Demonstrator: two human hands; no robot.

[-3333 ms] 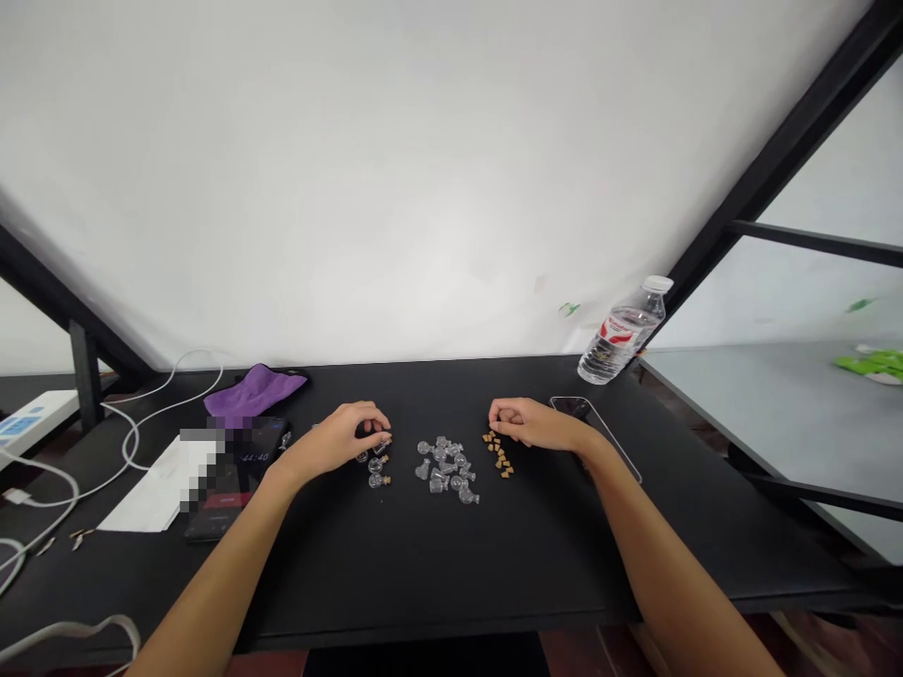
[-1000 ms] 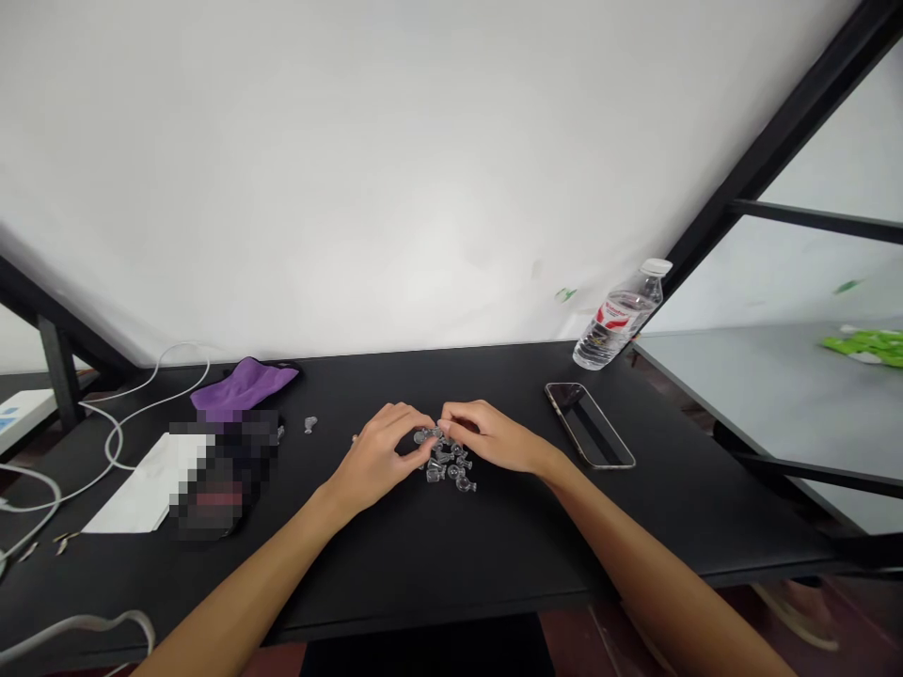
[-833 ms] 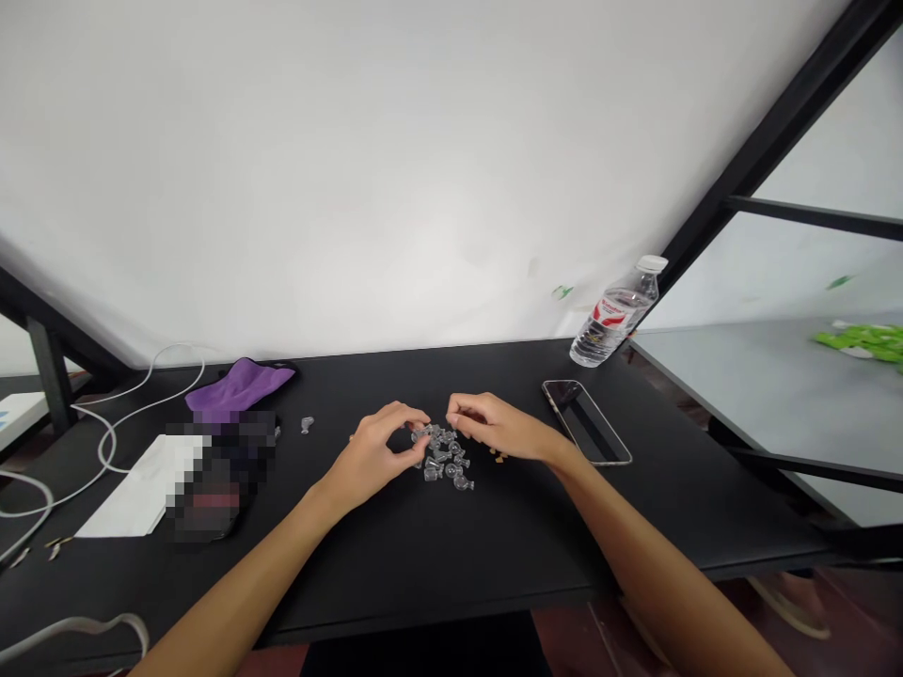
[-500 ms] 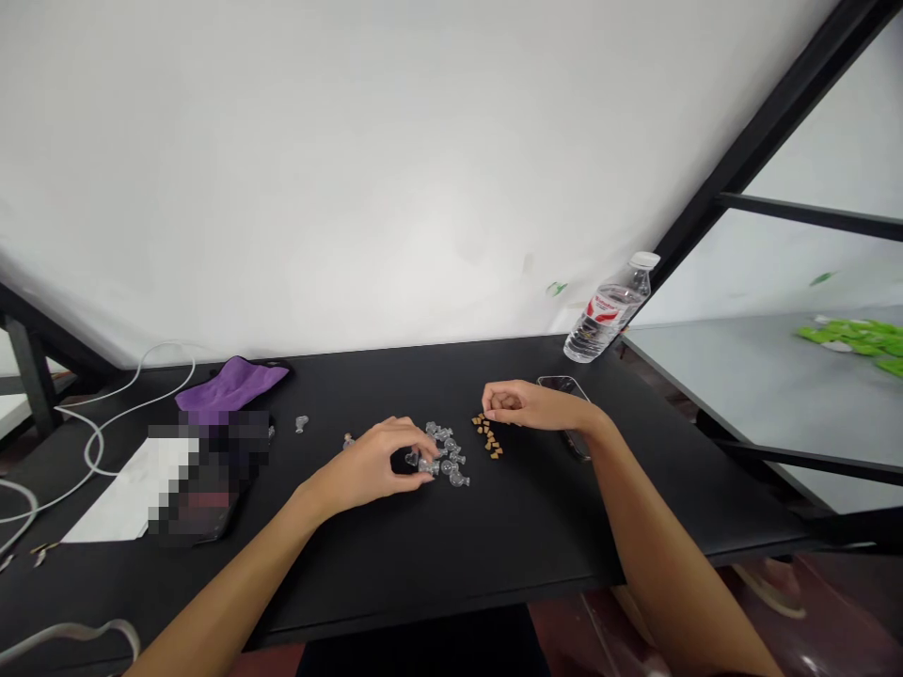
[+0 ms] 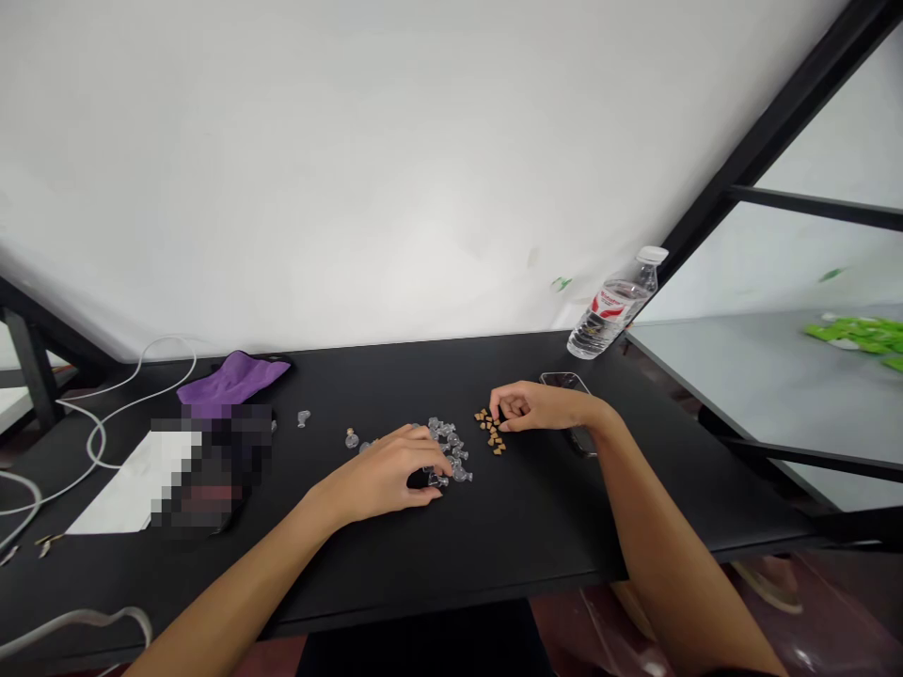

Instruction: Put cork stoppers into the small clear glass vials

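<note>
A loose cluster of tiny clear glass bottles [image 5: 458,453] lies on the black table, beside my left hand [image 5: 391,472]. Its thumb and index finger close around one small glass bottle [image 5: 437,480] at the cluster's near edge; the other fingers curl over the table. To the right, my right hand [image 5: 529,406] has its fingers bent and pinched down at a scatter of small cork stoppers [image 5: 492,438]. A cork seems to be at its fingertips, partly hidden. Left of my left hand sits a small bottle with a cork in its neck [image 5: 351,438], and another is partly covered by the hand.
A phone [image 5: 564,381] lies under my right wrist. Behind it stands a water bottle [image 5: 610,306]. At the left are a purple cloth [image 5: 236,378], white paper [image 5: 134,484], a blurred dark object, white cables [image 5: 99,437] and a single glass bottle [image 5: 303,418].
My left hand has moved slightly right and nearer, uncovering the corked bottle on its left. The right hand has shifted slightly right and down over the corks. The view has moved a little.
</note>
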